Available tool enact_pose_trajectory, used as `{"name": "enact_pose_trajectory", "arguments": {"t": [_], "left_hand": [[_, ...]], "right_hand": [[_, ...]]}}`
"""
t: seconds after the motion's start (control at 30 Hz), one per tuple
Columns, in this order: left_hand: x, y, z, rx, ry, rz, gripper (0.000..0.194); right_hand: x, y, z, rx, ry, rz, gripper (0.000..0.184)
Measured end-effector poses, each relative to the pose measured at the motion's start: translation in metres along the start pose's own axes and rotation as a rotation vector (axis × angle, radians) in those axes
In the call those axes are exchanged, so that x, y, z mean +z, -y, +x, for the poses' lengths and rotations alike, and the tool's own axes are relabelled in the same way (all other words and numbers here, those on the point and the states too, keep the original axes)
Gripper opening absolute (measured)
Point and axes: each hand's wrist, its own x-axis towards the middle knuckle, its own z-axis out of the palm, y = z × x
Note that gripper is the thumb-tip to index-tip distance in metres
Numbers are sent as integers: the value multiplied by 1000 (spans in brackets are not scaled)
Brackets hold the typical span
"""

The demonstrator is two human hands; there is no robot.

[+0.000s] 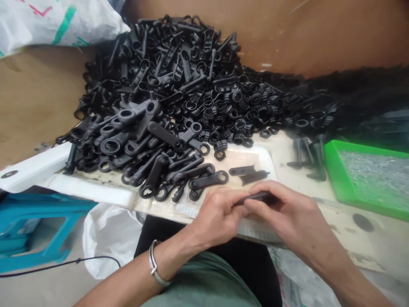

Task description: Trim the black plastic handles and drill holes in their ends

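Observation:
Both hands meet over the table's front edge around one black plastic part (260,197), mostly covered by fingers. My left hand (220,215) pinches its left end. With thumb and fingers, my right hand (284,209) grips the other end. Just beyond them, two flat black plastic pieces (247,172) lie on a pale sheet. To the left of these rests a group of black lever-shaped parts with round ring ends (209,180). Small black toothed rings (220,149) are scattered behind.
A large heap of black plastic parts (179,64) fills the back of the table. On the right stands a green tray (338,179) of small shiny pieces. A blue stool (57,238) and a white bag (107,238) are below left. A white sack (73,21) hangs over upper left.

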Motion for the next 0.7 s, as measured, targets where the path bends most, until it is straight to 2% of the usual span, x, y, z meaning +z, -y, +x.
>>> {"name": "enact_pose_trajectory", "arguments": {"t": [0.17, 0.37, 0.43, 0.5, 0.57, 0.63, 0.7], "left_hand": [[1, 2, 1, -59, -25, 77, 22], [-1, 3, 1, -111, -22, -29, 23], [-4, 1, 1, -136, 2, -109, 24], [-7, -2, 2, -166, 36, -162, 23], [-9, -4, 2, -189, 60, -141, 22], [-7, -4, 1, -139, 84, -53, 27], [-3, -3, -3, 3, 111, 113, 29]], "right_hand": [[4, 1, 6, 37, 8, -14, 11], [7, 3, 11, 35, -37, 32, 13], [1, -2, 11, 45, -8, 158, 21], [-8, -8, 10, 100, 19, 327, 39], [-15, -12, 6, 156, -38, 387, 52], [-15, -14, -3, 133, -115, 270, 51], [-11, -13, -14, 7, -127, 100, 35]]}}
